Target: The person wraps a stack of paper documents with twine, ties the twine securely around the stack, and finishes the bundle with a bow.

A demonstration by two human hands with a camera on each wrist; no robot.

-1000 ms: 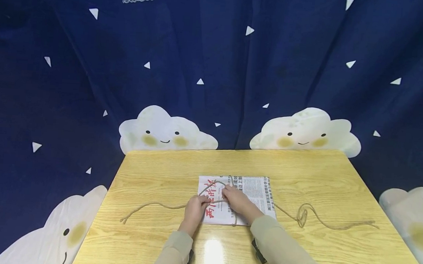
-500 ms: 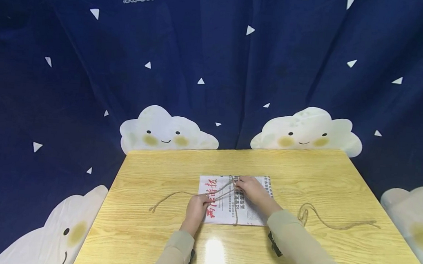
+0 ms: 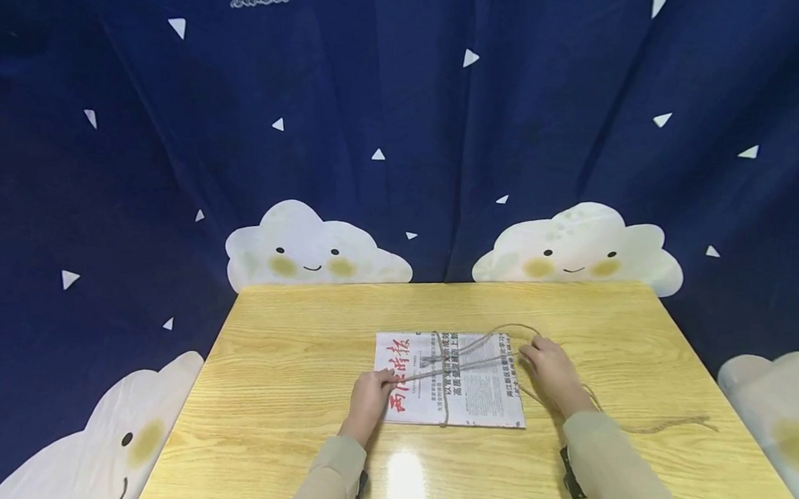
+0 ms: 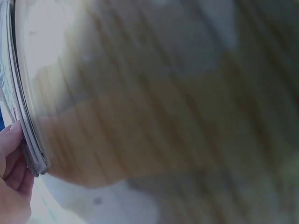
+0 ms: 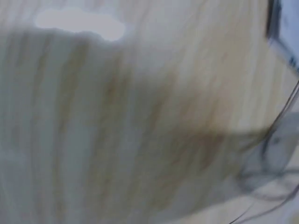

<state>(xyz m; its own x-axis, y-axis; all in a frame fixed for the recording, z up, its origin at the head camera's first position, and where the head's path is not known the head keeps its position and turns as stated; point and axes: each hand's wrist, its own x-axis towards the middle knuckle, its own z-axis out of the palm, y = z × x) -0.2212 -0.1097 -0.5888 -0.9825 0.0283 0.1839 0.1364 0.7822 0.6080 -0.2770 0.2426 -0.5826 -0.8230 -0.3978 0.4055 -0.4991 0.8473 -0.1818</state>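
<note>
A folded newspaper stack (image 3: 479,398) lies on the wooden table, with brown twine (image 3: 446,396) running across it from front to back. At its left edge my left hand (image 3: 368,402) pinches a strand of twine; in the left wrist view the thumb (image 4: 11,137) lies over the stack's edge, fingers against its side. My right hand (image 3: 556,375), just beyond the stack's right edge, pinches twine that stretches across the paper from the left. A loose length arches from this hand back onto the newspaper. The right wrist view does not show the right hand's fingers.
Another length of twine (image 3: 665,425) trails over the table (image 3: 274,457) to the right, partly hidden by the right forearm. A dark blue curtain (image 3: 397,87) with clouds hangs behind the table.
My right hand has moved right across the newspaper, drawing the twine with it. The loose end once lying left of the stack now lies over the paper. My left hand has stayed put.
</note>
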